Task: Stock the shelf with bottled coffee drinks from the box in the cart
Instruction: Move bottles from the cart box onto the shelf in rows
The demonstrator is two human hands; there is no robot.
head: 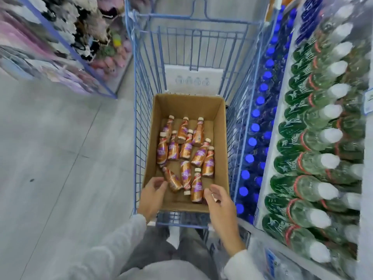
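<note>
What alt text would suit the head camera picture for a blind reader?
The left hand and right hand, both empty, reach into a cardboard box of coffee bottles lying in a blue wire cart. Blue-capped bottles and green bottles line the right side.

White lettering that reads as NESCAFÉ runs along the purple labels of the bottles [196, 187] in the box [220, 126], clearest at its 6 and 3 o'clock, while the shelf tag [369, 103] at 3 o'clock is too blurred to read.
</note>
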